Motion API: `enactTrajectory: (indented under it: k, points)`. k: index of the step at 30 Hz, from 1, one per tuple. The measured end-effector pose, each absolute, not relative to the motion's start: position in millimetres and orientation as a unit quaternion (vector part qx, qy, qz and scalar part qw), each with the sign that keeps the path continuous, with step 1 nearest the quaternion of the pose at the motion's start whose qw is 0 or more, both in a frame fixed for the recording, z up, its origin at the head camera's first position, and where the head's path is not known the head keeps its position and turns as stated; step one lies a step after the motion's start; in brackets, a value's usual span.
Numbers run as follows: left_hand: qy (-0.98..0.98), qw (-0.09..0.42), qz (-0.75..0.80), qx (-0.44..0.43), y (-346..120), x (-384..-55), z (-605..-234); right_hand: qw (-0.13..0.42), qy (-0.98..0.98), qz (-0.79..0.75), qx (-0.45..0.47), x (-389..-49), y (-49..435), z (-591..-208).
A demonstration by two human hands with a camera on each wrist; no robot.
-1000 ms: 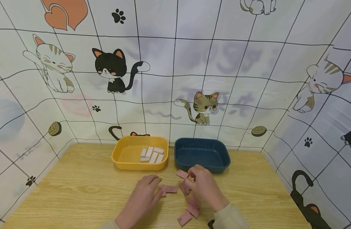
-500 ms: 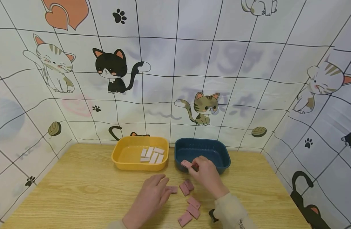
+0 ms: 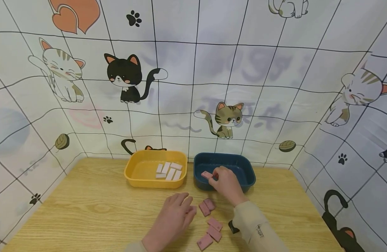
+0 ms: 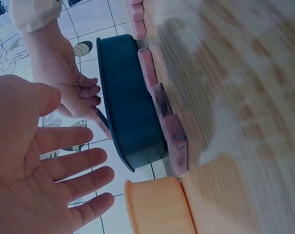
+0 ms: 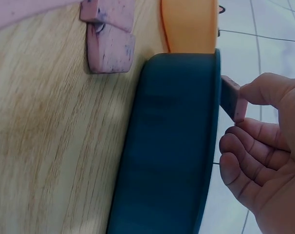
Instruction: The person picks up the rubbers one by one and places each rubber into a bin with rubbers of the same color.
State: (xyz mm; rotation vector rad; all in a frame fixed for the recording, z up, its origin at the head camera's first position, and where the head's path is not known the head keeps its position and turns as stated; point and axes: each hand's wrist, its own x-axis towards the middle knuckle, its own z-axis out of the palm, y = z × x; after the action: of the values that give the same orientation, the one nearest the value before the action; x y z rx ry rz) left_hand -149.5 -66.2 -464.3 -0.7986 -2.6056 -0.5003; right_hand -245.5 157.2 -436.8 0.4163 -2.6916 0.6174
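My right hand [image 3: 227, 185] pinches a small pink rectangular block [image 3: 207, 174] between thumb and forefinger. The block is over the near left part of the dark blue tray [image 3: 251, 175]; in the right wrist view the pinched block [image 5: 240, 105] shows at the tray's rim. My left hand [image 3: 170, 220], fingers spread and loosely extended in the left wrist view, hovers low over the table left of the loose blocks, holding nothing. It partly hides a pink block [image 3: 193, 209]. Two pink blocks [image 3: 204, 209] lie just right of it, and several more [image 3: 214, 233] lie closer to me.
Left of the blue tray stands a yellow tray [image 3: 133, 182] with several white blocks [image 3: 170, 173] in its right half. Both trays stand at the back of the wooden table [image 3: 95, 210], close to a cat-print cloth wall [image 3: 177, 98]. A black object [image 3: 233, 226] is beside the right sleeve.
My right hand has picked up the pink block from in front of the blue tray and carried it up over that tray. My left hand has shifted slightly to the right.
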Motion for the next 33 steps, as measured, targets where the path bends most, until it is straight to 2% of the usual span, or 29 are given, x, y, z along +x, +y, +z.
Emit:
enactTrajectory:
  k: [9,20,33]
  points:
    - [-0.935,0.145,-0.155,-0.283,-60.3,-149.3,-461.3,0.109,-0.963,0.212,0.124,-264.2,150.3,-437.6]
    - [-0.931,0.170,-0.142,-0.289,-58.5,-148.6,-463.0,0.035,-0.970,0.217,0.100,-279.3,142.0,-437.8]
    - [-0.932,0.176,-0.138,-0.286,-57.9,-149.0,-465.0,-0.004,-0.975,0.214,0.064,-285.9,142.1,-442.8]
